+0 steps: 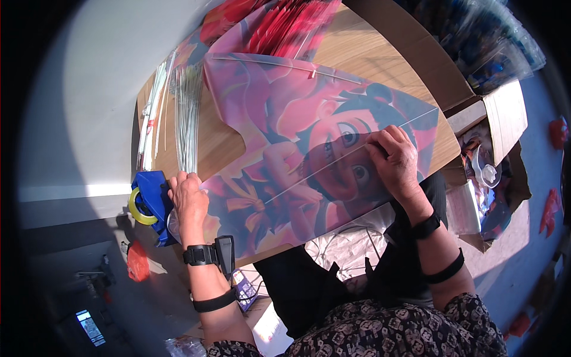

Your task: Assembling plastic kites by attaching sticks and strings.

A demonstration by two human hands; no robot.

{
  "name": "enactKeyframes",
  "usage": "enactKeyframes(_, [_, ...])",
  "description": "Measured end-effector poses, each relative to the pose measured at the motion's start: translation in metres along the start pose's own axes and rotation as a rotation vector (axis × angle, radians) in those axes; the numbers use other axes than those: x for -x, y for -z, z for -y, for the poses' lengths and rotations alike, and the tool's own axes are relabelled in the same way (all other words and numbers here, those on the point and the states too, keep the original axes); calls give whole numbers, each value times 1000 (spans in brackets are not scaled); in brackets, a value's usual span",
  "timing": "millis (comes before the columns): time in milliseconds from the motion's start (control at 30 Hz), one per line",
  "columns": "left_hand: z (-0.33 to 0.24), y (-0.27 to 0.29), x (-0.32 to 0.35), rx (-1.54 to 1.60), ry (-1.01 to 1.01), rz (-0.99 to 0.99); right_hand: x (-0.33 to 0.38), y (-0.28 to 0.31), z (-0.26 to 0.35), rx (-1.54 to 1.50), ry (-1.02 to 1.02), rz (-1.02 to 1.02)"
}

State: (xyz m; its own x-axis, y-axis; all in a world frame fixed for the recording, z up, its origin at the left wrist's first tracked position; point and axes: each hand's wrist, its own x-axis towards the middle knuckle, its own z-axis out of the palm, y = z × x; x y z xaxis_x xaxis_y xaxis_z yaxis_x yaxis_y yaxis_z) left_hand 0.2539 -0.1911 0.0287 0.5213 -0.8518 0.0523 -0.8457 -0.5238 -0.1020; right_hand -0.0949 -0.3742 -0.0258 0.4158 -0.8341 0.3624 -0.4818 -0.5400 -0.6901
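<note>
A printed kite sheet (285,160) with a large cartoon figure lies across the table in front of me. One thin pale rod (315,172) runs lengthwise over it, and another follows its far edge. My right hand (394,157) rests over the printed face, its thumb and fingertips pinched on the lengthwise rod. At the table's left edge, my left hand (189,199) has its fingers curled near the kite's border; what they hold, if anything, is hidden. Close beside it stands a blue tape dispenser (153,199) with a yellowish tape roll (143,206).
Bundles of thin white rods (187,119) lie at the table's left side. A stack of red printed sheets (291,27) occupies the far end. To the right stands an open cardboard box (511,160) with mixed items, below plastic-wrapped goods (488,41). A wall (77,131) borders the left.
</note>
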Motion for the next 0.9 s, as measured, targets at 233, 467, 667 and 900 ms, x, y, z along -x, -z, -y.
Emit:
enactKeyframes(233, [-113, 1, 51, 620, -160, 16, 0, 2, -2, 3, -3, -4])
enactKeyframes(467, [-137, -9, 63, 559, -229, -143, 1, 0, -3, -16, -9, -15])
enactKeyframes(667, [-134, -8, 61, 530, -244, -149, 1, -1, -3, -18, 9, -15])
enactKeyframes(900, [-130, -6, 61, 492, -270, -112, 1, 0, -9, -30, 115, 5])
